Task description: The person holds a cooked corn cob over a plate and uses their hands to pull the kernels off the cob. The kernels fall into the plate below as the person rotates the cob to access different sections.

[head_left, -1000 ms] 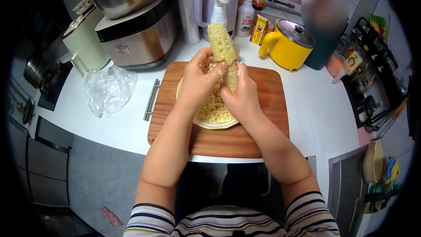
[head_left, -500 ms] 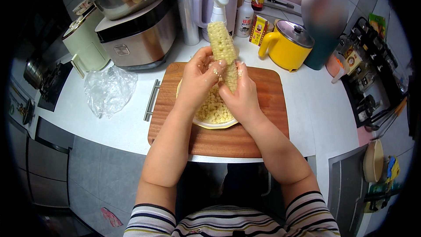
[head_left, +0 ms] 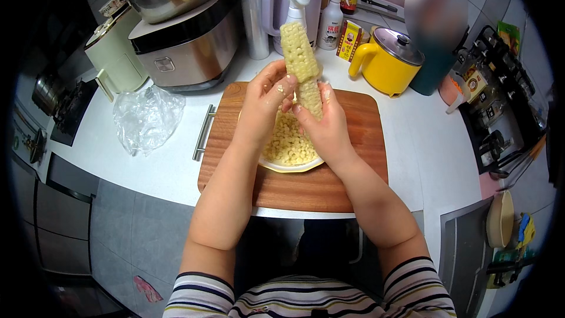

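A pale yellow corn cob [head_left: 300, 53] points up and away from me, its upper end bare of kernels with the empty pits showing. My left hand [head_left: 268, 97] is closed around its left side, thumb across the front. From the right, my right hand [head_left: 323, 126] grips its lower part, thumb pressed near the middle. Bits of corn cling to my fingers. Beneath the hands, loose corn kernels [head_left: 287, 148] lie in a shallow dish [head_left: 288, 169] with a white and yellow rim. The dish rests on a wooden cutting board [head_left: 356, 141]; my hands hide its far side.
Left of the board lie a metal handle [head_left: 203, 132] and a crumpled clear plastic bag [head_left: 147, 119]. Behind stand a rice cooker [head_left: 182, 47], a plastic wrap roll [head_left: 253, 12], a white spray bottle [head_left: 296, 3] and a yellow pot [head_left: 382, 65].
The cob has tilted and turned slightly, showing more of its bare pits. My left thumb has moved a little up and left on it. Both hands keep hold.
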`<state>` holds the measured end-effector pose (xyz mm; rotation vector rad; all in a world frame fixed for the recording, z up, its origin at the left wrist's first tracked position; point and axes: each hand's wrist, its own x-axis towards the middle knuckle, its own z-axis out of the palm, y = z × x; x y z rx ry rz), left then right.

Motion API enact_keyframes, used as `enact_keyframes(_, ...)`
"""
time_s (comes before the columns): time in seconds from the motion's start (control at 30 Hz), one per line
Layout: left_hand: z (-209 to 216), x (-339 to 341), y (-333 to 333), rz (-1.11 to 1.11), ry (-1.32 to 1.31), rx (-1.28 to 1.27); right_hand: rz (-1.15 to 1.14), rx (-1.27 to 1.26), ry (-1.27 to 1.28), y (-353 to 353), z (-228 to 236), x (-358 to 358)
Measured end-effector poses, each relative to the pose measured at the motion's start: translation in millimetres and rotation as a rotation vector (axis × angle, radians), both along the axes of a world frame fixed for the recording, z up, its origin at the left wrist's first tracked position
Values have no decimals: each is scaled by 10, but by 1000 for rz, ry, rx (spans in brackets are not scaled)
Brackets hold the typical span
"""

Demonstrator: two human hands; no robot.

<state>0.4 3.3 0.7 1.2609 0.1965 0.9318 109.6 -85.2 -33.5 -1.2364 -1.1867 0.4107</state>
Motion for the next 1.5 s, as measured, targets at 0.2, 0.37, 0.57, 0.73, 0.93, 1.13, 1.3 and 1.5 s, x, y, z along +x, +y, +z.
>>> enact_keyframes(0.2,-50,-48,62,-14,26,14,-125,1,-239,-34,35,-45)
enact_keyframes(0.37,-19,-56,33,35,34,33,-146,-41,-269,-60,70,-74)
enact_keyframes(0.57,-14,-58,30,76,63,55,-120,-13,-300,-59,80,-61)
enact_keyframes(0.73,-20,-19,-13,109,43,9,-87,31,-199,-67,121,-135)
enact_keyframes(0.93,-18,-17,0,-13,7,-12,-41,-47,-97,-58,54,-42)
enact_keyframes(1.13,-15,-25,-1,51,56,51,-76,12,-232,-62,75,-60)
enact_keyframes(1.3,-16,-31,-8,-25,-23,-74,-99,41,-182,-47,76,-73)
enact_keyframes(1.5,5,-56,11,-42,46,-24,-166,30,-310,-49,33,-43)
